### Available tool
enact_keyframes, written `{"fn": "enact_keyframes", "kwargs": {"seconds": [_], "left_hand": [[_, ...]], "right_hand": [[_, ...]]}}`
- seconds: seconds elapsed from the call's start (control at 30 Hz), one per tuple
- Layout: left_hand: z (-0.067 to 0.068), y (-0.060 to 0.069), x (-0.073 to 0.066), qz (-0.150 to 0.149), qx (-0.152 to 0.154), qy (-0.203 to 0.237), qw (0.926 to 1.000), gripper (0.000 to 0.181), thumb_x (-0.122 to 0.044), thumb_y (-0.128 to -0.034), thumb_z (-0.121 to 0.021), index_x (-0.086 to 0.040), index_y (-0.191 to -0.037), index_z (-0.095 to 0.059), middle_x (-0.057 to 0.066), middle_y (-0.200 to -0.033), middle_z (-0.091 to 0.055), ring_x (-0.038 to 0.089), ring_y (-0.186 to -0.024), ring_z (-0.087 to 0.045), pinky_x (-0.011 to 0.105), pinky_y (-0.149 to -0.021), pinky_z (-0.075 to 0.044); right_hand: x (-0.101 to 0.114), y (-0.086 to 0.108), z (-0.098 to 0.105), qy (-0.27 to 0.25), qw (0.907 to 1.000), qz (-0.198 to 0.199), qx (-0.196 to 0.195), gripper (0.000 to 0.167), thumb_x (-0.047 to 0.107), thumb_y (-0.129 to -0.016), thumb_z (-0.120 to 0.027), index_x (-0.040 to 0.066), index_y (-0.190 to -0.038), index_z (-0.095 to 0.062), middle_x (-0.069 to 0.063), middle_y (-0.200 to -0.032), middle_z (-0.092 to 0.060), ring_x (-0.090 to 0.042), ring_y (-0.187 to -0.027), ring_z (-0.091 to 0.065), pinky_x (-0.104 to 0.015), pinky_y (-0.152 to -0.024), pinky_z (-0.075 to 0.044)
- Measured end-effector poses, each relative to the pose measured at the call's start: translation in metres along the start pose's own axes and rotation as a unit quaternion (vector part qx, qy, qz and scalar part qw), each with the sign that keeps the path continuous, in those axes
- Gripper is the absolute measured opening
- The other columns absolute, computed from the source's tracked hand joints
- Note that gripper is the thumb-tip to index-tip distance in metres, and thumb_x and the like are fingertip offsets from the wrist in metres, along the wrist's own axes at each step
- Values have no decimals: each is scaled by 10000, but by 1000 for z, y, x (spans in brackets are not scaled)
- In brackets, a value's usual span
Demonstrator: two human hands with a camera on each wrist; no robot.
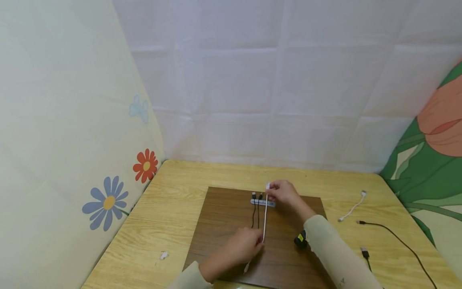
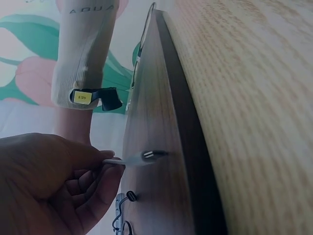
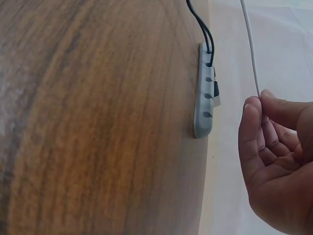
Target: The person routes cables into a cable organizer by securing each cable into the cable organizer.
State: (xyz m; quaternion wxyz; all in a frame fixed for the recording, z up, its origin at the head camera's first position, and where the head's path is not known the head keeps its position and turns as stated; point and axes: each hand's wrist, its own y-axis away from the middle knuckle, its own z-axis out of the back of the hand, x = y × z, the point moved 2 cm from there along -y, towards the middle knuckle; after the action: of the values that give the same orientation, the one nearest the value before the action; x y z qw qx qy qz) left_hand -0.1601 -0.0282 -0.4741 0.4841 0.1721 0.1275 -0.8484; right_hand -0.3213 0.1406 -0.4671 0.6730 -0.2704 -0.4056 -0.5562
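Observation:
A white cable (image 1: 265, 216) is stretched between both hands above a dark brown board (image 1: 216, 212). The left hand (image 1: 242, 245) pinches its lower part; in the left wrist view that hand (image 2: 63, 181) has a plug (image 2: 149, 155) sticking out past thumb and finger. The right hand (image 1: 286, 193) pinches the cable near its upper end, just beyond a grey cable holder (image 1: 267, 203). In the right wrist view the hand (image 3: 279, 142) is beside the slotted holder (image 3: 203, 117), apart from it. Two black cables (image 3: 201, 22) sit in the holder's slots at one end.
On the light wooden table (image 1: 144, 237), to the right of the board, lie a short white cable (image 1: 351, 210), a long black cable (image 1: 393, 235) and a black USB plug (image 1: 365, 253). A small white piece (image 1: 164, 255) lies at left. A black device with a yellow label (image 1: 300, 240) is at the right sleeve.

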Motion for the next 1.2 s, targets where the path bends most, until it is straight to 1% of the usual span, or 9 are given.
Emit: {"fn": "enact_keyframes", "kwargs": {"seconds": [0.1, 0.23, 0.33, 0.5, 0.6, 0.87, 1.0, 1.13, 1.2], "left_hand": [[-1, 0, -1, 3, 110, -338, 9994, 187, -214, -942, -714, -179, -781, -625, -115, -630, -547, 31, -559, -486, 221, -599, -466], [-4, 0, -2, -89, 112, -629, 9979, 173, -213, -933, -715, -183, -788, -626, -106, -643, -567, 41, -576, -513, 286, -692, -509], [-6, 0, -2, -141, 101, -634, 9978, 169, -187, -932, -708, -172, -785, -626, -94, -640, -570, 45, -561, -512, 263, -627, -499], [-9, -1, -3, -200, 173, -754, 9968, 159, -170, -938, -701, -159, -794, -635, -54, -659, -611, 74, -586, -575, 292, -641, -519], [-8, -1, -4, -138, 245, -786, 9965, 156, -169, -941, -698, -148, -798, -641, -21, -678, -632, 106, -617, -612, 309, -649, -528], [-4, 1, -11, -58, 248, -1102, 9936, 175, -163, -950, -682, -140, -785, -630, 18, -676, -639, 134, -598, -628, 270, -503, -485], [-3, 1, -14, -86, 259, -1376, 9901, 163, -130, -905, -712, -152, -773, -620, 9, -665, -619, 135, -583, -609, 262, -474, -464], [-3, 0, -15, -21, 427, -1535, 9872, 144, -97, -838, -761, -162, -798, -639, 6, -706, -629, 138, -628, -613, 267, -513, -482], [-3, -1, -16, 14, 516, -1612, 9856, 139, -105, -830, -773, -165, -809, -650, 1, -723, -635, 136, -644, -618, 268, -524, -491]], "right_hand": [[-2, 0, -3, 126, 9999, 16, 24, 141, 88, -932, -719, -36, -994, -693, -76, -814, -716, -141, -683, -666, -265, -638, -547], [-7, -1, -7, 356, 9993, 61, -1, 116, 103, -926, -725, -8, -955, -700, -54, -821, -714, -136, -708, -658, -262, -646, -535], [-10, -2, -9, 516, 9986, 92, -1, 111, 116, -929, -722, 8, -947, -704, -43, -802, -704, -140, -711, -645, -271, -634, -523], [-12, -3, -12, 780, 9968, 156, 2, 126, 145, -922, -734, 23, -935, -707, -35, -793, -689, -147, -709, -615, -278, -621, -490], [-13, -4, -14, 933, 9954, 222, -34, 126, 151, -914, -744, 30, -926, -709, -29, -812, -682, -143, -723, -588, -275, -634, -472], [-14, -4, -17, 1199, 9921, 374, -47, 120, 157, -902, -755, 58, -866, -695, -3, -783, -647, -142, -714, -539, -281, -637, -436], [-13, -5, -18, 1281, 9905, 492, -57, 122, 157, -896, -758, 51, -872, -702, -11, -789, -652, -142, -722, -540, -285, -649, -435], [-13, -6, -20, 1358, 9893, 541, -42, 129, 172, -898, -757, 54, -886, -708, -13, -804, -656, -141, -738, -543, -285, -666, -438], [-13, -6, -20, 1405, 9885, 566, -24, 134, 174, -901, -756, 51, -886, -706, -17, -805, -655, -144, -740, -543, -287, -665, -438]]}}
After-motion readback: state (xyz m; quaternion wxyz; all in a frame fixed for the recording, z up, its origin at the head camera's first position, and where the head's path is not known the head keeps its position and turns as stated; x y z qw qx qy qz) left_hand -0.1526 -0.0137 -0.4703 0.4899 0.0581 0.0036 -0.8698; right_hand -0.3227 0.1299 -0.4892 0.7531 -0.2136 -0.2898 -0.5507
